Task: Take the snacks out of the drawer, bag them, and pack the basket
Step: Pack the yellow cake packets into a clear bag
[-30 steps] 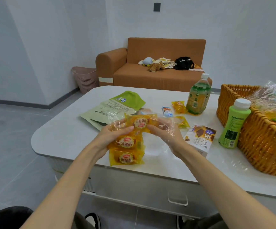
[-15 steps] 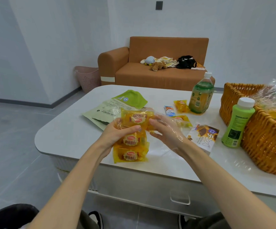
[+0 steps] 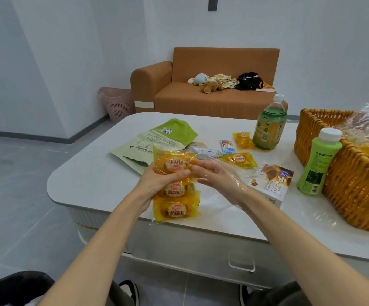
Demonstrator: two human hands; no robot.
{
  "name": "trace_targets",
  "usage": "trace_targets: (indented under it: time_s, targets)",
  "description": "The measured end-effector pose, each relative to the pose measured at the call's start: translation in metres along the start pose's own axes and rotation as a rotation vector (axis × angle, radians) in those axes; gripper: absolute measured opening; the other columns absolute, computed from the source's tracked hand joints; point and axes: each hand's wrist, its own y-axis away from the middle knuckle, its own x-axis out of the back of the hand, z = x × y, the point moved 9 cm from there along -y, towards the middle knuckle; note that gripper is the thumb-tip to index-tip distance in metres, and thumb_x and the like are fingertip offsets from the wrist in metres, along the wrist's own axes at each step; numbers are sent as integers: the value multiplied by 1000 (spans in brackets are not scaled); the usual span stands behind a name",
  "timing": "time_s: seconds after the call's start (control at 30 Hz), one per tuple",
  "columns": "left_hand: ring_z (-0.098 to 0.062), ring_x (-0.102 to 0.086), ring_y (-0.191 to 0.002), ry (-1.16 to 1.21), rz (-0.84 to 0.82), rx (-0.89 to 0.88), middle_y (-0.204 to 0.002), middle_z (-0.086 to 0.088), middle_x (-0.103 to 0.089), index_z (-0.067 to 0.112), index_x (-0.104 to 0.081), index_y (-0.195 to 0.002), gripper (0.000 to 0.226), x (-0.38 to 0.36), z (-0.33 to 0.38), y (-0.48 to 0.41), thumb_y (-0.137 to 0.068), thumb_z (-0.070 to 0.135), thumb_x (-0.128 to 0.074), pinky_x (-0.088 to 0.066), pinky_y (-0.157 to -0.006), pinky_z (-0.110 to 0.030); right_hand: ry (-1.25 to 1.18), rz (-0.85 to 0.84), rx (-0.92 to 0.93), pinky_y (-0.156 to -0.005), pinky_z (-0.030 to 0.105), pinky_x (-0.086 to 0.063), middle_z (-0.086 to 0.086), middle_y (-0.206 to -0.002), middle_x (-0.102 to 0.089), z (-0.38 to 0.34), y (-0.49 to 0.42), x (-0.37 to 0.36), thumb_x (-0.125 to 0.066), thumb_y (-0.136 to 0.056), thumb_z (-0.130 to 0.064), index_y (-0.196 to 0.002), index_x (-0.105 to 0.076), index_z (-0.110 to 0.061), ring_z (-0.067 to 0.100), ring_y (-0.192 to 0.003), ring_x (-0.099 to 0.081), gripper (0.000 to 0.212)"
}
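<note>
The left hand point(image 3: 157, 184) curls its fingers point(image 3: 174, 174) round the topmost of three yellow bread packs point(image 3: 175, 209), which are stacked inside a clear bag point(image 3: 214, 202) at the near edge of the desk point(image 3: 95, 177). Just right of them, the right hand point(image 3: 218, 180) has its fingers point(image 3: 203, 167) loosely straight and slightly spread, tips touching that top pack and bag film draped over its wrist. The basket point(image 3: 355, 191) stands well to the right.

Three yellow bread packs point(image 3: 175, 209) are stacked in a column inside a clear bag point(image 3: 214, 196) at the worktop's near edge. The top one is upside down, gripped by the left hand point(image 3: 157, 184). Two loose bread packs point(image 3: 239, 160) lie farther back. The wicker basket point(image 3: 355, 188) stands at the right, holding cellophane-wrapped goods. The drawer point(image 3: 201, 255) sits below.
</note>
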Motion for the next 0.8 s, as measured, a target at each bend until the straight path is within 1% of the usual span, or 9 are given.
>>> trace_targets:
  time_s: [0.07,0.23,0.33,0.4,0.5,0.57,0.63,0.7,0.8]
  targets:
    - [-19,-71,-94,-13,-5,-6,-99,-3,-75,19,-70,-106,53,-1,-1,0,-57,29,-86,-56,-85,-39,-11,36,-15,-101,39,-49,1,-111,-71,6,0,4,-72,-80,-40,-112,-69,-22,14,-107,-66,37]
    - [-16,-71,-93,-58,-14,24,-100,1,-74,21,-67,-113,64,-1,-8,0,-53,35,-87,-57,-83,-37,-18,208,-57,-94,37,-53,4,-96,-74,14,3,16,-79,-75,-34,-87,-72,-25,18,-96,-70,17]
    - [-17,-71,-92,-26,30,75,-99,1,-75,21,-67,-113,72,7,-12,-4,-46,41,-88,-58,-81,-36,-85,95,-82,-89,30,-54,5,-107,-72,10,5,8,-72,-83,-26,-109,-67,-19,19,-101,-68,27]
    - [-17,-72,-90,-4,78,117,-101,0,-74,20,-63,-117,87,15,-17,-8,-39,47,-91,-59,-75,-35,-135,4,-97,-85,32,-57,6,-115,-69,7,8,6,-67,-88,-21,-123,-61,-16,20,-103,-67,36]
    - [-18,-73,-87,-19,131,137,-103,-2,-73,17,-59,-121,101,20,-24,-11,-33,54,-92,-59,-65,-31,-80,-53,-170,-85,38,-57,11,-117,-67,14,17,12,-66,-89,-13,-123,-61,-6,24,-102,-67,35]
    - [-19,-72,-88,-22,170,142,-107,-3,-71,17,-56,-125,109,20,-26,-11,-29,56,-91,-59,-64,-31,-54,-135,-266,-88,36,-57,12,-111,-71,25,24,8,-65,-89,-10,-115,-66,-3,23,-100,-69,27]
    - [-20,-70,-94,-51,223,140,-115,-3,-68,18,-52,-130,124,21,-29,-11,-21,62,-90,-60,-73,-37,-69,-204,-314,-89,32,-56,12,-108,-72,32,28,-1,-62,-91,-7,-110,-68,-5,21,-101,-69,21]
    - [-21,-66,-102,-88,284,110,-123,-4,-63,18,-47,-134,132,23,-30,-9,-19,66,-88,-57,-85,-43,-131,-231,-356,-91,31,-54,14,-114,-69,37,30,-8,-57,-93,-2,-117,-64,-2,22,-105,-67,25]
    - [-23,-54,-120,-214,384,35,-137,-4,-52,19,-39,-140,118,27,-25,-7,-41,60,-87,-47,-100,-44,-292,-243,-425,-91,30,-54,16,-117,-67,49,31,-14,-48,-95,6,-124,-58,3,21,-101,-68,31]
